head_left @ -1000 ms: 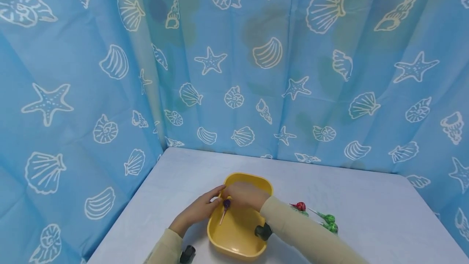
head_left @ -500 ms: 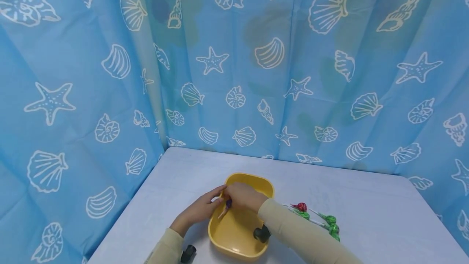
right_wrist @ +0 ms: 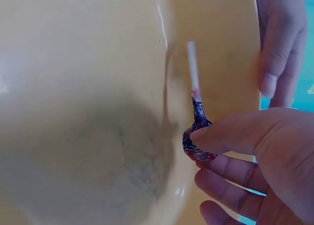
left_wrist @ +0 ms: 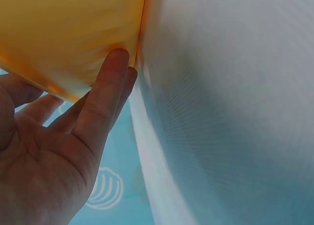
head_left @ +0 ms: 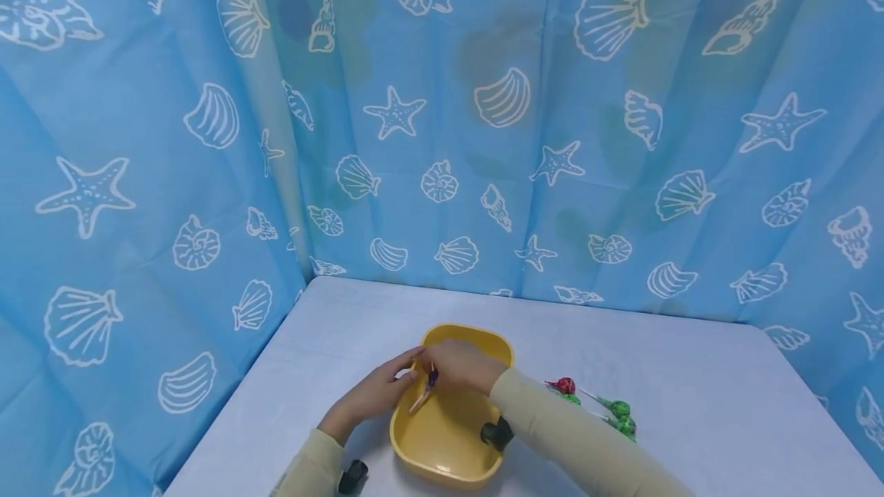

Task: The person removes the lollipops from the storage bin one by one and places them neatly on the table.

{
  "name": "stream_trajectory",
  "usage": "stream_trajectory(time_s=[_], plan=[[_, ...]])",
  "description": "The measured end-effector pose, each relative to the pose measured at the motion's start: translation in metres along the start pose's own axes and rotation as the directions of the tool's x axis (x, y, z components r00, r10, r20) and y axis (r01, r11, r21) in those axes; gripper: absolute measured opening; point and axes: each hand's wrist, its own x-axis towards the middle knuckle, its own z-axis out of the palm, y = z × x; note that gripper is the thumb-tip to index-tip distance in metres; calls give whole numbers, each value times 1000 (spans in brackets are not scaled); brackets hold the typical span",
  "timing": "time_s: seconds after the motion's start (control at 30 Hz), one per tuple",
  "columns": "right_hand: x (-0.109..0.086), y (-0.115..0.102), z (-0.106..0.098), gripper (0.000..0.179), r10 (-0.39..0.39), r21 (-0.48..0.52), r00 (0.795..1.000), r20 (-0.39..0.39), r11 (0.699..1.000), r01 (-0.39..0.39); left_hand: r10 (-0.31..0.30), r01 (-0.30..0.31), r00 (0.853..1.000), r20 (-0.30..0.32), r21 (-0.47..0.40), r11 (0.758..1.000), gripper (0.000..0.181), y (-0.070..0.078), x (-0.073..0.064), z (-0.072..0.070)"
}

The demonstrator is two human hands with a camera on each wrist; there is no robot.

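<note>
Inside a yellow tub, my right hand pinches the wrapped head of a lollipop between thumb and forefinger. Its dark purple and red wrapper and pale stick show clearly in the right wrist view, the stick pointing away from the palm. The other right fingers are loosely bent beneath the candy. At the tub's left side, my left hand holds the wall, thumb at the rim. In the left wrist view its long fingers lie against the tub's outer side.
To the right of the tub, beyond the right sleeve, lie a red lollipop and several green lollipops on the white table. A blue shell-print curtain hangs behind the table and along its left.
The lollipop in my right hand has turned a little and its head has come closer to the fingers. The left hand stays at the tub's side.
</note>
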Motion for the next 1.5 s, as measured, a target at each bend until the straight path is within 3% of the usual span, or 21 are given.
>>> stream_trajectory(time_s=[0.4, 0.8, 1.17, 1.5], plan=[[-19, 13, -12, 10, 44, 147, 999, -11, 988, -42, -25, 25, 1000, 0, -1, 1000, 50, -1, 0, 0], [-52, 29, -25, 12, -23, 149, 980, -199, 987, 53, -63, 63, 998, -5, -5, 998, 50, 4, -2, 1], [-75, 46, -23, 12, 91, 244, 956, -278, 969, -21, -86, 86, 996, -9, -13, 996, 50, 5, 0, 4], [-102, 55, -22, 16, 183, 318, 908, -378, 946, -59, -85, 85, 996, -11, 1, 996, 50, 5, 2, 5]])
